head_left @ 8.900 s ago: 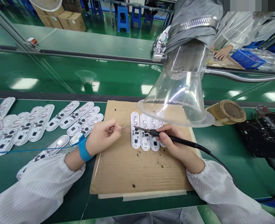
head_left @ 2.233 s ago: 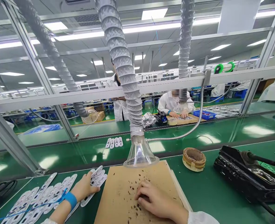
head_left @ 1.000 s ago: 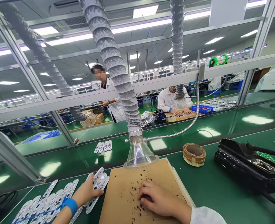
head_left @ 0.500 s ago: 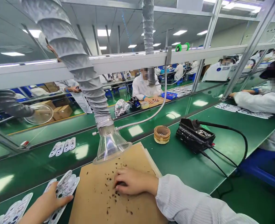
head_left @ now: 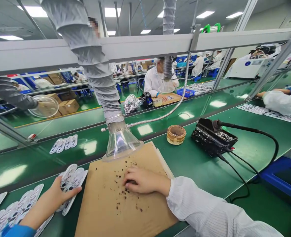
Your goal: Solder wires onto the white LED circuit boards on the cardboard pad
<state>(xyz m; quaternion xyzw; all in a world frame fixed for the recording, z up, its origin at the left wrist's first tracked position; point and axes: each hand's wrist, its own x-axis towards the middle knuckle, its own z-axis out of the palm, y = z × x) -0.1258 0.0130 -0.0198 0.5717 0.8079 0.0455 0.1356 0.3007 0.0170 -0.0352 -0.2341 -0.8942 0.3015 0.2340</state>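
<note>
At the lower left, my left hand point(head_left: 55, 197) grips a white multi-lobed panel point(head_left: 73, 181) that carries thin wires and dark round parts. Its thumb lies across the near face, and the other fingers are mostly hidden behind. More such white panels point(head_left: 18, 210) lie overlapping beside that wrist. My right hand point(head_left: 141, 179) rests on a brown board point(head_left: 98, 210) scattered with dark marks or bits. Those fingers are curled in, and whatever is under them, if anything, is hidden.
Over the board's far edge hangs a clear fume hood point(head_left: 122, 144) on a grey duct. A tape-like ring point(head_left: 176, 135) and a black box point(head_left: 213, 138) with a corded handle stand to the right. White panels point(head_left: 63, 144) lie farther off. Co-workers sit across and at right.
My left hand has shifted slightly with the panel, which now sits apart from the panels below it. The right hand stays on the board. The camera view has tilted down a little.
</note>
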